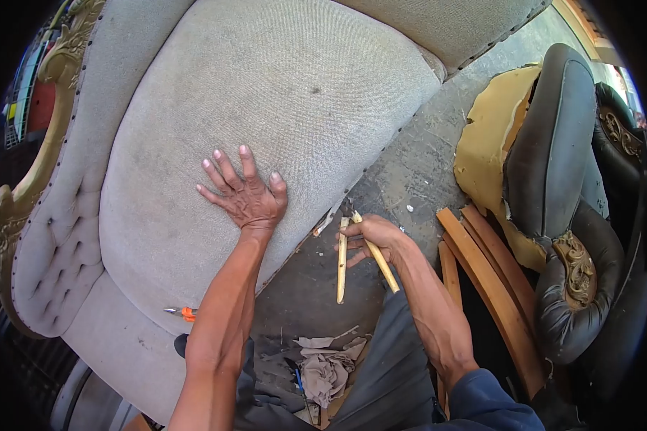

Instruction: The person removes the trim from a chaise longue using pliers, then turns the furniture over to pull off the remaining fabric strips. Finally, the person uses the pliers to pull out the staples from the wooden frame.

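Note:
My left hand lies flat on the grey fabric sofa seat, its fingers spread and holding nothing. Just past the seat's front edge, my right hand is closed on pliers with two yellowish, worn handles that stand apart. The jaws of the pliers point at the tacked lower edge of the seat cover, where a strip of fabric hangs loose. Whether the jaws grip anything is too small to tell. Near my left forearm, an orange-handled tool rests on the sofa.
Curved wooden pieces lean together on the right. Behind them stand a dark leather armchair part and torn yellow foam. Crumpled brown scraps lie on the floor between my legs. A carved gold frame edges the sofa's left side.

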Available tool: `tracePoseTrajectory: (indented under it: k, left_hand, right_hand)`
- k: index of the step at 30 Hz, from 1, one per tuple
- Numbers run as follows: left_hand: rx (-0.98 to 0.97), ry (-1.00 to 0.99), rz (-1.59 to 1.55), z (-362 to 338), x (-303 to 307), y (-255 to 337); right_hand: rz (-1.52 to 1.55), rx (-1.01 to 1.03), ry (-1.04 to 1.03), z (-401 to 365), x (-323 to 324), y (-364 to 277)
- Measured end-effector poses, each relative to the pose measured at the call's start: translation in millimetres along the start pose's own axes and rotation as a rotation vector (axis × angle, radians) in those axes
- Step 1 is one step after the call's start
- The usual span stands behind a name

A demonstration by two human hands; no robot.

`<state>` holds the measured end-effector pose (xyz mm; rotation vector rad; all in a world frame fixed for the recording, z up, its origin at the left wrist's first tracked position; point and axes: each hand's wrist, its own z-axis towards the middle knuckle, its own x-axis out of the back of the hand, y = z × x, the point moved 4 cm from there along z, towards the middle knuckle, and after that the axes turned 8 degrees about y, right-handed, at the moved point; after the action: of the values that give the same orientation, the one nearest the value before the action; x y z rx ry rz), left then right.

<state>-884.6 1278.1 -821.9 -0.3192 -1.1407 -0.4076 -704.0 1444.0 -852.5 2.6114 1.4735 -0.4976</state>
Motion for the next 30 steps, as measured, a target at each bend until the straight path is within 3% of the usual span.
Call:
tracePoseTrajectory:
  k: [6, 8, 12, 14, 16, 17, 20, 22, 25, 27, 28, 30]
  left_hand:
    - [-0.009, 0.01, 0.009, 1, 14, 2]
    - [0.02, -0.032, -0.021, 6, 22, 6]
    - [0.059, -0.07, -0.149, 0, 59, 26]
    - [-0.101, -0.322, -0.358, -17, 72, 50]
    - [-0.167, -0.317, -0.378, -28, 73, 62]
    - [-0.217, -0.331, -0.402, -38, 74, 65]
    - [-0.254, -0.346, -0.358, -43, 64, 69]
    - [-0.263, -0.339, -0.339, -46, 58, 70]
    - [-0.275, -0.296, -0.321, -50, 51, 74]
    - [-0.276, -0.289, -0.309, -59, 52, 78]
    - [-0.24, -0.325, -0.281, -59, 48, 81]
    - [-0.199, -0.378, -0.254, -64, 47, 85]
  right_hand:
    - [0.009, -0.003, 0.011, -2, 0, -20]
    - [0.172, -0.021, 0.009, -4, -9, -24]
    - [0.112, 0.163, 0.193, -12, -22, -13]
    - [0.149, 0.237, 0.262, 6, -27, 8]
    - [0.07, 0.336, 0.441, 17, -38, 15]
    - [-0.16, 0.489, 0.669, 16, -37, 19]
    - [-0.173, 0.58, 0.778, 22, -39, 31]
    - [-0.15, 0.561, 0.739, 26, -39, 41]
    - [-0.118, 0.785, 0.718, 20, -34, 28]
    - [-0.157, 0.585, 0.622, 16, -33, 29]
    - [-0.153, 0.601, 0.624, 14, -29, 21]
    - [0.074, 0.394, 0.259, 14, -24, 28]
